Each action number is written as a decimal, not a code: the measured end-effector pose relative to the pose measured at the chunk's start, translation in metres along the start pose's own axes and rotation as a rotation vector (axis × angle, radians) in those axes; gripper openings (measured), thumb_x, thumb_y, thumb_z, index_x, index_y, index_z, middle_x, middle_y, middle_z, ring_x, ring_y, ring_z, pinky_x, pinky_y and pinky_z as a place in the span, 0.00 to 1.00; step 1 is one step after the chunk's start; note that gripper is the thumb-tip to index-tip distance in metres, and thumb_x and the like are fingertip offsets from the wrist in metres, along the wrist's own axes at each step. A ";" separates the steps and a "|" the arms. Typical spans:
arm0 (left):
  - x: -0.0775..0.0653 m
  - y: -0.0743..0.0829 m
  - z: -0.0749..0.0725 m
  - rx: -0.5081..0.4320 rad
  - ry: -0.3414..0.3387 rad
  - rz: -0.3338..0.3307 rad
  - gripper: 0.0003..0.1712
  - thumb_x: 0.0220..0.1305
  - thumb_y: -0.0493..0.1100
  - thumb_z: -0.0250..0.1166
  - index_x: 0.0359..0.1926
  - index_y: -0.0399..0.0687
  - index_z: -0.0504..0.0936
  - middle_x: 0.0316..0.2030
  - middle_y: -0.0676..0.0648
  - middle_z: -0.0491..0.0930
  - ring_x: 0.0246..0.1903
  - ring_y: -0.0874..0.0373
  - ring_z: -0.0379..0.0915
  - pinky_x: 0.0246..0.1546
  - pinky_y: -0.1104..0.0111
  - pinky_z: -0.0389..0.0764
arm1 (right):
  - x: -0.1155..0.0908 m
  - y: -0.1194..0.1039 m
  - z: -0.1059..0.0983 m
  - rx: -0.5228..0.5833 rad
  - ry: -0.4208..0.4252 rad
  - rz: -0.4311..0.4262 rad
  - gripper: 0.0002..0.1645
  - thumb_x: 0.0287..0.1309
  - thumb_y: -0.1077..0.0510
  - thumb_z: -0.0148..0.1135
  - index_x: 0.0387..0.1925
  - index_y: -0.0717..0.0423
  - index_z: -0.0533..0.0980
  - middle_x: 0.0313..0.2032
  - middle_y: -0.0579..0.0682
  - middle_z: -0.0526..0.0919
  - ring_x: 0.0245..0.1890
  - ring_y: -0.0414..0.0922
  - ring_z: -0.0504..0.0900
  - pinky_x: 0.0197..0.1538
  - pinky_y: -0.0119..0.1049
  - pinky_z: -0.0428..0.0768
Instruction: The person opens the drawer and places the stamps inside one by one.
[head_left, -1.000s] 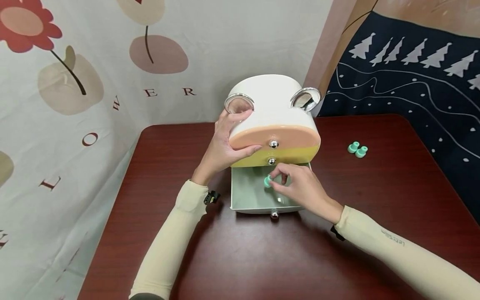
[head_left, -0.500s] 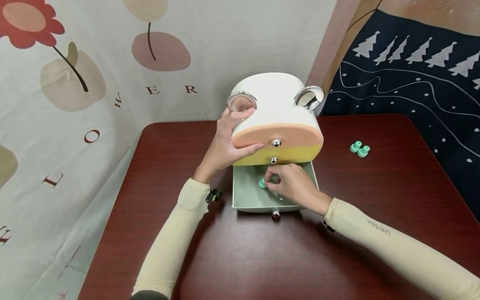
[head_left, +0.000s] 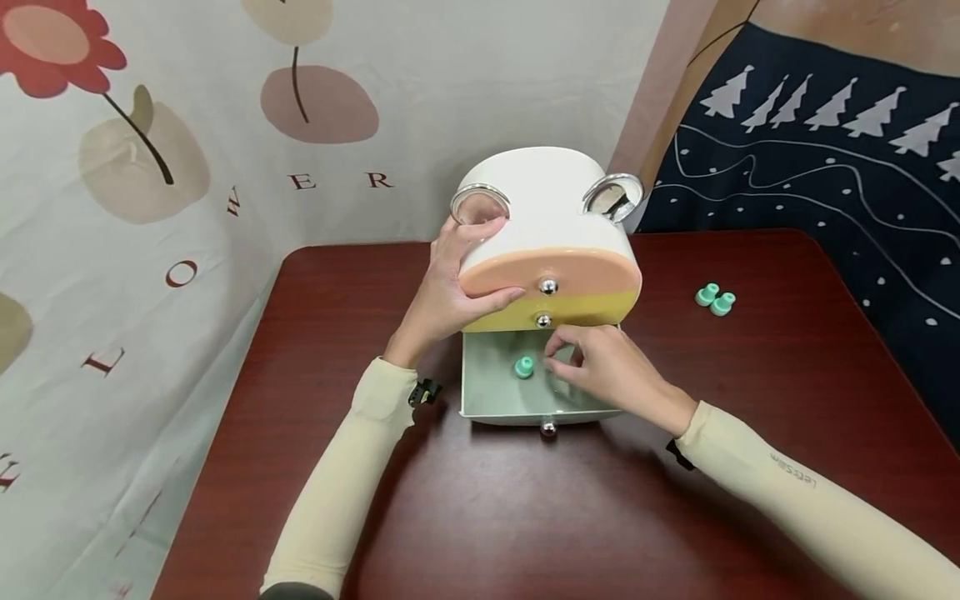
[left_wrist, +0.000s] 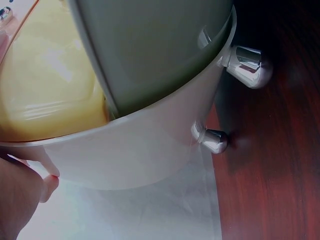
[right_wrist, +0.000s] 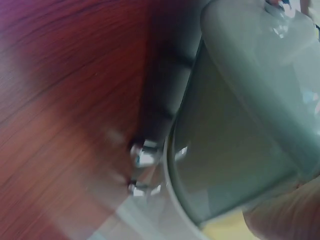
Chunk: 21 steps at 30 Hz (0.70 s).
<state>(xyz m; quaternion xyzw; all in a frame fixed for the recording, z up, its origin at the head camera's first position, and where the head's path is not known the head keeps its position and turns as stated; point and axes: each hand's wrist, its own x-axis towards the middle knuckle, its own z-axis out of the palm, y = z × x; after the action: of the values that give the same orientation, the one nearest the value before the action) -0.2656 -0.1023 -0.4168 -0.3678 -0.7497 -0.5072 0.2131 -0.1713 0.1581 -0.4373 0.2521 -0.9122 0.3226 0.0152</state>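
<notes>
A small rounded drawer box (head_left: 543,200), white with a peach and a yellow drawer front, stands on the table. My left hand (head_left: 456,283) holds its left side, thumb across the front and fingers up by the silver ring. The bottom grey-green drawer (head_left: 491,387) is pulled out. Inside it sits a mint-green piece (head_left: 524,367) with a wide base and narrow neck, apart from any hand. My right hand (head_left: 618,371) hovers over the drawer's right part, thumb and forefinger bent near each other with nothing between them. In the left wrist view, fingertips (left_wrist: 49,187) touch the box.
Two more mint-green pieces (head_left: 716,299) stand together on the dark red wooden table (head_left: 772,400), right of the box. Two silver rings (head_left: 613,198) stick out at its top corners. Printed cloths (head_left: 420,100) hang behind the table.
My right hand reached left with the green piece, let go of it in the drawer, then drew back to the right. The left hand stays on the box.
</notes>
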 end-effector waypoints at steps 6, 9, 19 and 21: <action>-0.001 0.001 0.000 -0.003 -0.004 -0.003 0.49 0.50 0.41 0.90 0.72 0.50 0.77 0.69 0.48 0.78 0.73 0.51 0.60 0.69 0.52 0.55 | -0.019 0.015 -0.014 0.014 0.130 -0.076 0.09 0.65 0.64 0.76 0.40 0.45 0.87 0.31 0.33 0.85 0.30 0.34 0.81 0.33 0.35 0.78; -0.001 0.001 0.000 -0.008 -0.002 -0.013 0.48 0.50 0.40 0.90 0.72 0.50 0.77 0.68 0.48 0.79 0.73 0.52 0.60 0.69 0.53 0.55 | -0.029 0.024 -0.018 0.028 0.198 -0.102 0.12 0.65 0.66 0.75 0.40 0.44 0.87 0.32 0.33 0.85 0.28 0.34 0.79 0.32 0.30 0.76; -0.001 0.000 0.000 -0.007 -0.011 -0.020 0.48 0.51 0.40 0.89 0.72 0.50 0.77 0.68 0.51 0.78 0.72 0.53 0.61 0.70 0.55 0.55 | -0.053 0.058 -0.028 0.083 0.455 -0.112 0.03 0.69 0.59 0.70 0.39 0.52 0.87 0.31 0.39 0.82 0.25 0.36 0.74 0.30 0.25 0.70; -0.002 0.000 0.000 -0.013 -0.008 -0.028 0.48 0.51 0.39 0.89 0.72 0.50 0.77 0.67 0.51 0.79 0.72 0.53 0.62 0.70 0.55 0.55 | -0.056 0.067 -0.033 0.081 0.512 -0.099 0.06 0.70 0.56 0.69 0.38 0.54 0.87 0.32 0.41 0.82 0.26 0.36 0.74 0.31 0.25 0.70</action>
<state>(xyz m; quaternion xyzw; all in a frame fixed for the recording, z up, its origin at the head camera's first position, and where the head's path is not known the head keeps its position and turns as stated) -0.2644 -0.1026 -0.4178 -0.3608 -0.7523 -0.5135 0.2005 -0.1581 0.2479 -0.4608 0.2070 -0.8517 0.4107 0.2511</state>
